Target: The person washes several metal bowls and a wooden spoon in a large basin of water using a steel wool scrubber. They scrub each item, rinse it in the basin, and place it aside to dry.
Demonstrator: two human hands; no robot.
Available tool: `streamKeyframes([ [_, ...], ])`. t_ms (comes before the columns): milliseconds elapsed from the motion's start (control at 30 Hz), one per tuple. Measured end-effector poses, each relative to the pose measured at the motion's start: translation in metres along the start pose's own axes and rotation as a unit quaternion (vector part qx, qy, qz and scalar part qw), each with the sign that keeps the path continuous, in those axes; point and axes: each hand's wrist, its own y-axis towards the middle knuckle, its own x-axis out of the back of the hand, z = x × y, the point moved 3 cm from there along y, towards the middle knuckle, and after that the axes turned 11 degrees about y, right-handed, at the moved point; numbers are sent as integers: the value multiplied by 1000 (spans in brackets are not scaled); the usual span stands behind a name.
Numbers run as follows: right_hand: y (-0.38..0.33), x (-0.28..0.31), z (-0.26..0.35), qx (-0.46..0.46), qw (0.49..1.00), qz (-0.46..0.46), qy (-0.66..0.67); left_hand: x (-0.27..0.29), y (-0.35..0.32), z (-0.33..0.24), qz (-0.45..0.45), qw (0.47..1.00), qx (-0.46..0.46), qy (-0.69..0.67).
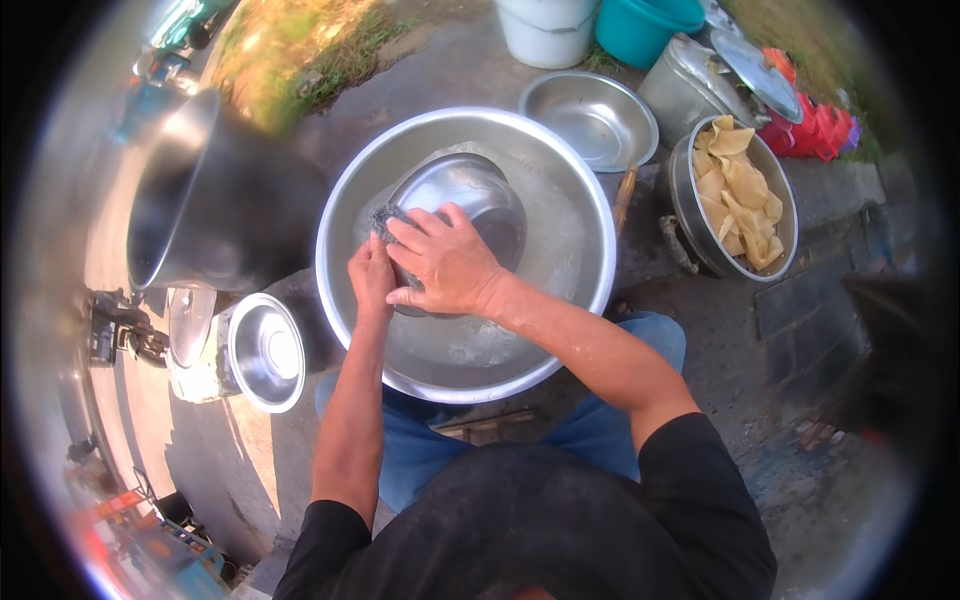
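Head view: your metal bowl (462,188) sits tilted inside the large basin (466,113), left of its middle, in cloudy water (560,230). Its lower left part lies hidden beneath your hands, so you cannot tell how far it dips below the waterline, nor for certain whether its hollow or its outer side faces you. The visible outline runs longest from upper right to lower left.

Your dark scourer (381,217) shows only in part at the bowl's left edge; your fingers cover the rest, so you cannot tell its long axis. Your right hand (445,255) lies across the bowl with fingers spread and slightly bent, their tips at the scourer, the thumb set apart. Your left hand (372,278) is curled upright at the bowl's edge, just below the scourer; its far fingers are out of sight, so you cannot tell whether they clasp the rim.

Beyond the basin, a shallow pan (595,120) lies to the upper right, beside a steel pot (684,190) holding tan folded sheets (745,190). A white bucket (545,30) and a teal tub (645,30) are cut off at the top. To your left stands a big dark pot (225,200), perhaps blurred by the lens, above a smaller bowl (267,350).
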Motion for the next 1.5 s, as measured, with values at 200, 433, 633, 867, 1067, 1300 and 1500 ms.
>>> streamKeyframes([
  [200,46,-11,-93,-309,938,37,152,5,-11,13,-110,992,-36,54],
  [433,-97,-61,-133,-456,858,-193,133,-1,-17,45,-146,987,68,-31],
  [633,-52,-45,-10,-188,968,-145,79,-2,-28,46,-139,986,78,-48],
  [867,-63,-43,-127,-480,844,-148,191,-9,-44,-5,-147,988,43,-13],
  [1067,-41,-5,-16,-87,982,-165,29,-14,-36,0,-130,987,-45,81],
  [1300,41,7,-111,-316,920,67,222,-5,-40,10,-108,990,-72,51],
  [1500,-94,-59,-191,-552,678,-191,447,-12,-39,17,-84,984,118,-100],
])
